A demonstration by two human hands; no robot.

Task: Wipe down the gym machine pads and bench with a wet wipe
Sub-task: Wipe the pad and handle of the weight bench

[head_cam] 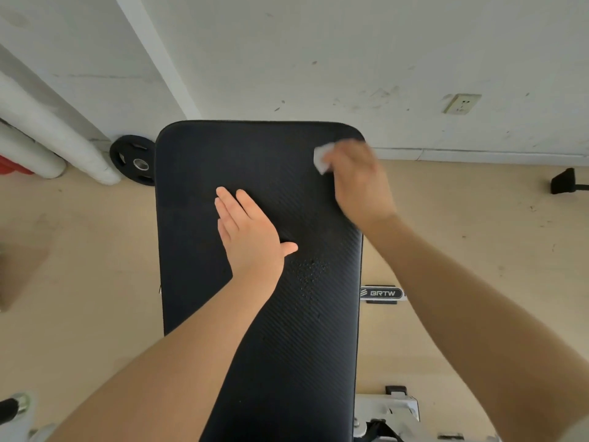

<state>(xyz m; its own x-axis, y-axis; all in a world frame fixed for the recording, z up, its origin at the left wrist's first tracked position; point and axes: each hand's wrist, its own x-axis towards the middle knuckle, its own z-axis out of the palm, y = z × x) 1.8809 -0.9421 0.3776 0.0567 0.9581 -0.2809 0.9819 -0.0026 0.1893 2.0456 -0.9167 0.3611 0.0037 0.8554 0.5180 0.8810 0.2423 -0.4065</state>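
Two hands on the bench pad (261, 282): left hand (251, 231) flat, fingers straight, bracing; right hand (360, 180) blurred, fingers curled on the wet wipe (321, 159) poking out beyond its fingertips. Limp, light, slippery stuff, I'd say, best bunched.

Your left hand (251, 234) lies flat across the middle of the bench pad (197, 173), and your right hand (360, 183) with the wet wipe (320, 159) covers the far right corner, so you have open pad surface along the far left half and across the near end below your forearms. Beyond the far edge the wall (318, 59) closes your reach, a weight plate (134, 164) and pipes (47, 135) block the far left, and the labelled frame (382, 293) stands under the right edge.
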